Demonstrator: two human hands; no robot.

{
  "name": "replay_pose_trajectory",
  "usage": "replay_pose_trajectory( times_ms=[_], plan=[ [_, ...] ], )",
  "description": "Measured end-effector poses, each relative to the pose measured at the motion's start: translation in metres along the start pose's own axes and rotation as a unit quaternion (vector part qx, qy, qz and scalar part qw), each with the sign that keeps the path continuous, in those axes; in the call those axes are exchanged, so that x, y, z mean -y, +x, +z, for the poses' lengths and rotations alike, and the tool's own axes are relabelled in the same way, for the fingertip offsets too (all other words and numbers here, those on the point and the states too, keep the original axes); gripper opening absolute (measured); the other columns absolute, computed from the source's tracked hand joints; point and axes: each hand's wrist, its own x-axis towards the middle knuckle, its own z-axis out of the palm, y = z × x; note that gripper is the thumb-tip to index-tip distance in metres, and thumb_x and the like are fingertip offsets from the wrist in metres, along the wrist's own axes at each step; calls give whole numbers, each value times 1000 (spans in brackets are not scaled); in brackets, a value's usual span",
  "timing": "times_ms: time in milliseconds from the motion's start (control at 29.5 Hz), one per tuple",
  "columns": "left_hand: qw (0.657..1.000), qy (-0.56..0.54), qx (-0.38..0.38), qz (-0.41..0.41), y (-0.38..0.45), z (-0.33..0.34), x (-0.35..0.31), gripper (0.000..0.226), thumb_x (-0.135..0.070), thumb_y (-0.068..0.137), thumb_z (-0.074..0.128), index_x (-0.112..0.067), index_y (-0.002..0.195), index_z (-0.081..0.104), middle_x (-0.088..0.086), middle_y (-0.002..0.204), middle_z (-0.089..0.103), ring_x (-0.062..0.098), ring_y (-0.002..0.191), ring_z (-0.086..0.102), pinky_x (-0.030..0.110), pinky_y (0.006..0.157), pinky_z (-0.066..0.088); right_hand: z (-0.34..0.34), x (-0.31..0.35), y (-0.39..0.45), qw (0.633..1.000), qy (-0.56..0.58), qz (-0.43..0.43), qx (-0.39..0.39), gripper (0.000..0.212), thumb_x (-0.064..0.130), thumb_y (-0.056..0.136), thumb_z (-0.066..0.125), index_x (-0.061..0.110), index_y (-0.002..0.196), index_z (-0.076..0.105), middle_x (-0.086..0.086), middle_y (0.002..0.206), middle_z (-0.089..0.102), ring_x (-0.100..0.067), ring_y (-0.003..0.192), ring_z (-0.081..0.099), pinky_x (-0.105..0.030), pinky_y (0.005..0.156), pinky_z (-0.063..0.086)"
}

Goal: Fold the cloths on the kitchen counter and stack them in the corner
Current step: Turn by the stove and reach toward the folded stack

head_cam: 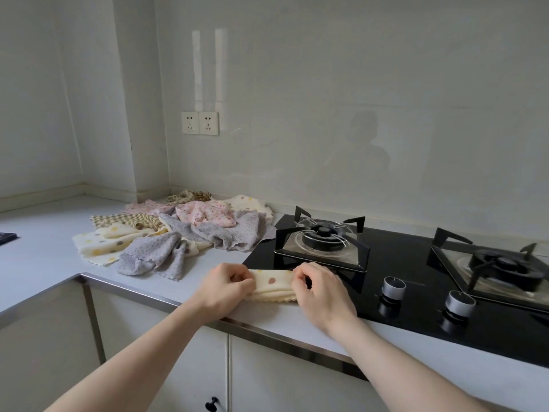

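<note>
Our left hand and right hand pinch the ends of a folded cream dotted cloth with curled fingers; its long axis runs left-right along the pale counter edge.

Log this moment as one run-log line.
step: folding | left hand: pinches cream cloth | right hand: pinches cream cloth | pile: unfolded on counter | corner stack: none seen

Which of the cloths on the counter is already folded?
The cream dotted cloth, pinched between left hand and right hand beside the stove. The others lie crumpled in the pile.
</note>
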Motion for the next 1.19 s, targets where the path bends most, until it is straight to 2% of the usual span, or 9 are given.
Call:
replay_pose_trajectory(
  times_ms=[170,305,373,441,509,679,848,1086,1188],
  plan=[
    [998,-30,-54,-21,0,2,0,40,-50,69,80,-15,74,60,-10,58,49,10,55,42,30,58,36,2,-1,0,1000,-12,7,6,25,49,90,51,30,73,48,18,92,64,-6,92,56,-35,84,49],
    [998,0,-65,-20,-1,2,1,53,-57,57,79,-35,99,56,-6,82,59,13,71,57,32,64,46,0,1,-1,999,-21,25,18,23,55,86,53,35,83,43,15,90,64,-9,88,53,-35,80,47],
    [999,20,-49,-10,0,1,1,47,-53,63,78,-40,105,60,-6,94,57,11,82,60,31,72,49,-3,4,-3,999,-24,23,21,22,53,89,55,35,92,42,13,90,63,-10,86,53,-34,78,43],
    [999,36,-34,5,-1,0,-2,22,-42,74,78,-35,92,67,-5,99,54,8,84,58,27,73,48,-6,7,-4,999,-21,22,24,25,50,91,56,36,107,44,15,97,62,-12,91,52,-33,82,41],
    [999,38,-33,19,-2,-1,-2,11,-32,79,78,-28,80,67,-3,97,54,9,82,56,27,71,46,-9,9,-4,999,-15,18,29,32,48,90,57,39,118,45,18,103,57,-11,98,51,-32,88,42],
    [999,-48,-13,21,-8,-8,-4,15,-33,73,73,-22,81,67,2,89,62,12,75,60,35,70,50,-11,8,-5,999,16,19,48,17,47,83,60,41,99,55,22,96,58,-6,97,51,-28,80,47],
    [994,-103,27,32,-6,-10,0,13,-20,91,74,-24,86,62,-4,76,63,7,71,56,29,69,46,-9,6,-2,998,21,27,60,18,51,87,61,39,99,54,20,95,57,-2,95,49,-29,80,48],
    [996,-81,-18,35,-3,0,11,32,-45,96,65,-19,88,47,-12,67,46,5,63,43,31,62,40,-3,-4,3,994,29,57,89,22,61,87,58,48,104,50,22,99,56,0,100,49,-23,81,47],
    [998,-62,-8,11,0,-4,9,32,-45,95,66,-16,92,53,-2,72,56,16,65,51,37,65,46,-1,-4,7,990,19,76,114,28,65,83,54,50,106,49,27,102,54,4,103,47,-20,82,45]
  ],
)
